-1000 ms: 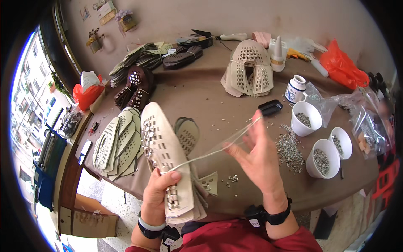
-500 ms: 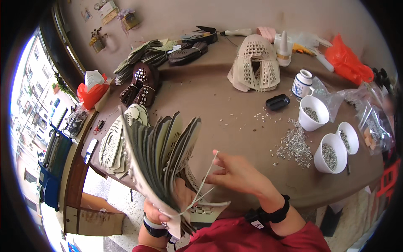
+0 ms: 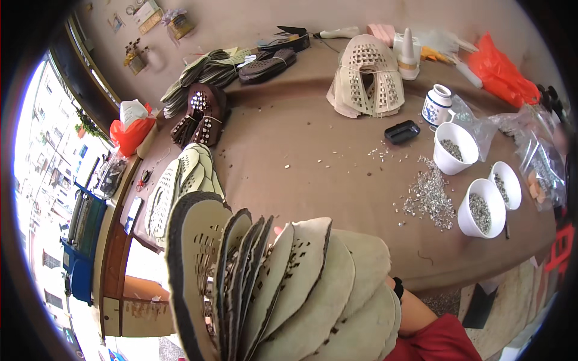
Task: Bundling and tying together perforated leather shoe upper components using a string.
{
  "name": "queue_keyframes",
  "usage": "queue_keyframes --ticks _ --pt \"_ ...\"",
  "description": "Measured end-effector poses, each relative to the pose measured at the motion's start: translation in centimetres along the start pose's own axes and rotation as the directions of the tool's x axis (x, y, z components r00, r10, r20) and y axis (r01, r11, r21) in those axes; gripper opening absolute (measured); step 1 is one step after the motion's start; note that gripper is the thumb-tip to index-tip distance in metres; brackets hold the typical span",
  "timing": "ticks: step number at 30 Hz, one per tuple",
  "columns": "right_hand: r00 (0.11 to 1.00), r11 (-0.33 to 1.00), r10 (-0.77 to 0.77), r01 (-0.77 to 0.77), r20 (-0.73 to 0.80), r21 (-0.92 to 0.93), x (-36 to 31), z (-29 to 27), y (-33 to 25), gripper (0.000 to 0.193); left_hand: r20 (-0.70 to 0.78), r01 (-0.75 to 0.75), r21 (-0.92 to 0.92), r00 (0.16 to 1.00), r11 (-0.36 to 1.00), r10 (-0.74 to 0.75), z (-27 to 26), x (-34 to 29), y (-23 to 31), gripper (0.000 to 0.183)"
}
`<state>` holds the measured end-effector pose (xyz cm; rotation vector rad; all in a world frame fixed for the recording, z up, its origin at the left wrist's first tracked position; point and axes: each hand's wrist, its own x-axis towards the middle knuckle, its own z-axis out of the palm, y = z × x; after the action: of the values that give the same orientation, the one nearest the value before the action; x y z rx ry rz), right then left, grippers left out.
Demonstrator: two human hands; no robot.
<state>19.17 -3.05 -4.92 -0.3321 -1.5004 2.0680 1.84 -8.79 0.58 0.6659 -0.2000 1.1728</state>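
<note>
A fanned-out stack of cream, hole-punched shoe uppers [image 3: 313, 283] with dark edges fills the lower middle, close to me. My left hand is hidden behind it. Of my right arm, the forearm [image 3: 416, 310] and a black wristband [image 3: 398, 288] show at the stack's right edge, while the hand is covered by the uppers. A small pink fingertip [image 3: 277, 230] peeks over the top of the stack; which hand it belongs to I cannot tell. How the hands grip the stack is hidden, and the pale elastic band cannot be seen.
More cream uppers [image 3: 186, 174] lie at the table's left, beside a phone [image 3: 133, 215] and a tied brown bundle [image 3: 201, 114]. A tied beige bundle [image 3: 367, 78] stands at the back. White cups of studs [image 3: 481, 210] and loose silvery studs [image 3: 428, 195] sit at right, near a black tray [image 3: 402, 132].
The stack has turned and spread toward the right, its broad faces now toward me. It covers both hands, which showed before, the right one stretching a pale elastic band.
</note>
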Motion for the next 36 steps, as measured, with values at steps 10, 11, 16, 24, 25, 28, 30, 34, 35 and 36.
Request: queue_keyframes --ticks 10,11,16,24,25,28,30,34,35,36 --pt "0.999 0.958 0.040 -0.031 -0.026 0.285 1.0 1.9 0.3 0.063 0.235 0.107 -0.268 0.971 0.957 -0.043 1.3 4.5 -0.3 0.011" --pt "0.999 0.947 0.044 -0.031 -0.032 0.319 1.1 2.0 0.3 0.061 0.254 0.127 -0.295 0.966 0.947 -0.050 1.5 4.9 -0.2 0.011" --pt "0.987 0.955 0.092 -0.049 -0.134 0.291 1.2 1.3 -2.5 0.050 0.328 0.190 -0.382 0.943 0.904 -0.059 2.6 4.7 -0.7 0.015" --pt "0.997 0.980 0.075 -0.073 -0.008 0.184 3.4 0.1 -0.9 0.053 0.439 0.349 -0.419 0.886 0.838 -0.150 -0.1 4.7 -2.0 0.006" --pt "0.997 0.981 0.078 -0.072 -0.027 0.180 3.5 -0.7 -0.1 0.053 0.397 0.363 -0.396 0.896 0.844 -0.199 -1.1 4.4 -2.3 0.005" --pt "0.985 0.947 0.125 -0.155 -0.121 -0.281 2.7 -5.0 6.3 0.042 0.539 0.523 -0.472 0.808 0.710 -0.237 -3.8 4.0 -3.6 0.013" --pt "0.998 0.948 0.018 -0.038 -0.064 -0.316 2.5 -5.3 5.4 0.041 0.499 0.499 -0.428 0.826 0.753 -0.263 -3.7 4.2 -3.4 0.017" --pt "0.956 0.911 -0.289 0.291 0.051 -0.291 2.4 -5.4 3.7 0.045 0.427 0.488 -0.350 0.843 0.799 -0.328 -3.3 5.1 -2.6 0.025" --pt "0.964 0.933 -0.264 0.261 0.022 -0.249 1.4 -5.9 2.5 0.052 0.447 0.530 -0.337 0.817 0.778 -0.363 -2.8 5.7 -3.4 0.027" --pt "0.965 0.937 -0.257 0.263 0.053 -0.229 2.3 -5.6 2.9 0.052 0.403 0.511 -0.309 0.834 0.802 -0.376 -3.1 4.7 -2.3 0.029"
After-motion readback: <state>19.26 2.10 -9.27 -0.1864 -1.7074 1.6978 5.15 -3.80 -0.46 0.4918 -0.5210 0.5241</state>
